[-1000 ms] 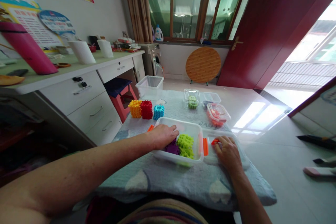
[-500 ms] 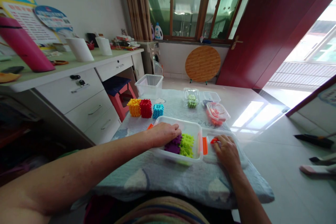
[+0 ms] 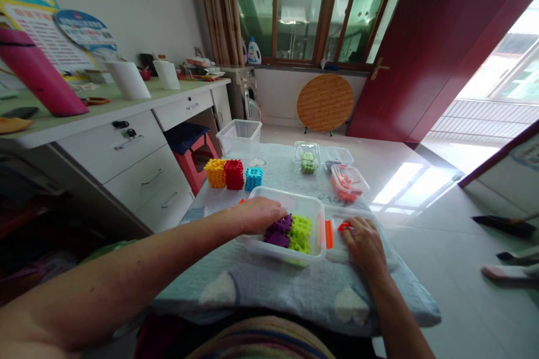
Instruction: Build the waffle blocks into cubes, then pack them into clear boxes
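A clear plastic box (image 3: 283,192) stands near the middle of the cloth-covered table. Inside it, purple waffle blocks (image 3: 278,235) lie beside lime-green waffle blocks (image 3: 300,233). My left hand (image 3: 261,215) reaches over the box's left side, fingers stretched out at the purple blocks, apparently holding nothing. To the right of the box lies a clear lid (image 3: 332,255). Resting over that lid, my right hand (image 3: 362,240) has its fingers curled on a small orange piece (image 3: 344,225); whether it is a latch or a block I cannot tell. An orange clip (image 3: 329,234) sits on the box's right side.
Assembled yellow (image 3: 216,173), red (image 3: 234,174) and blue (image 3: 254,178) block cubes stand behind the box. Further back are an open clear bin (image 3: 240,132), a container of green pieces (image 3: 307,158) and one of orange-red pieces (image 3: 349,180). A desk (image 3: 135,140) borders the left.
My left hand has shifted slightly left and its fingers have straightened from a curl, so more of the purple blocks shows. My right hand stays put.
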The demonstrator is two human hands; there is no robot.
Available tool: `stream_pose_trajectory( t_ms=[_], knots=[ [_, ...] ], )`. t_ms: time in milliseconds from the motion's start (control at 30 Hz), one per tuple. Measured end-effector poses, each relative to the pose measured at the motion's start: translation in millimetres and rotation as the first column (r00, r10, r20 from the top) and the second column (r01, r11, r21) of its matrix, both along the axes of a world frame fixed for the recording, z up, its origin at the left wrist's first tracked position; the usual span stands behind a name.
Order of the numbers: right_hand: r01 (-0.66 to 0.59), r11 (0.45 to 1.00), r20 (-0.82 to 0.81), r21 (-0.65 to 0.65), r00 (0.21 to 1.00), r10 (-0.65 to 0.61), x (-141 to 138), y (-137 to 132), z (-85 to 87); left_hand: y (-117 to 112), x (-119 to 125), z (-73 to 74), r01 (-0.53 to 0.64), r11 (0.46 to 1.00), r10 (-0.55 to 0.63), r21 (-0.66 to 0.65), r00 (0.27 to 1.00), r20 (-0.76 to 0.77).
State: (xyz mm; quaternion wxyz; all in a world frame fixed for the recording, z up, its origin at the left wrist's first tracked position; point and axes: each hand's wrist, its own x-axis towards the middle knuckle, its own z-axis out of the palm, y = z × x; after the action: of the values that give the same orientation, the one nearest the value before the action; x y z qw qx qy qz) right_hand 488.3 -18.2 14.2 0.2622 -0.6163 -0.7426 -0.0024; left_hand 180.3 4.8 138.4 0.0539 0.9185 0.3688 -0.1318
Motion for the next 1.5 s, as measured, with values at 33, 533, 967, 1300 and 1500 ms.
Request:
stream_pose_trajectory(
  t_ms=[33,533,967,1300,1500],
  knots=[
    [0.001,1.000,0.002,0.004,1.000,-0.001,0,0,-0.1,3,-3,2.3,-0.001,1.000,0.001,0.016,0.999,0.032],
    [-0.007,1.000,-0.018,0.019,1.000,0.008,0,0,0.5,111,-51,27.1,-0.266,0.935,0.280,0.235,0.960,-0.025],
    [-0.007,1.000,-0.046,-0.002,0.999,0.007,-2,-1,2.5,134,-42,-7.0,-0.326,0.937,0.347,0.124,0.910,-0.228],
    [0.003,1.000,-0.031,-0.009,1.000,-0.003,-1,0,1.2,130,-39,5.4,-0.307,0.936,0.337,0.174,0.922,-0.191],
    [-0.005,1.000,0.003,0.010,1.000,0.004,2,1,-2.5,115,-35,47.0,-0.235,0.929,0.272,0.284,0.958,-0.095]
  ],
)
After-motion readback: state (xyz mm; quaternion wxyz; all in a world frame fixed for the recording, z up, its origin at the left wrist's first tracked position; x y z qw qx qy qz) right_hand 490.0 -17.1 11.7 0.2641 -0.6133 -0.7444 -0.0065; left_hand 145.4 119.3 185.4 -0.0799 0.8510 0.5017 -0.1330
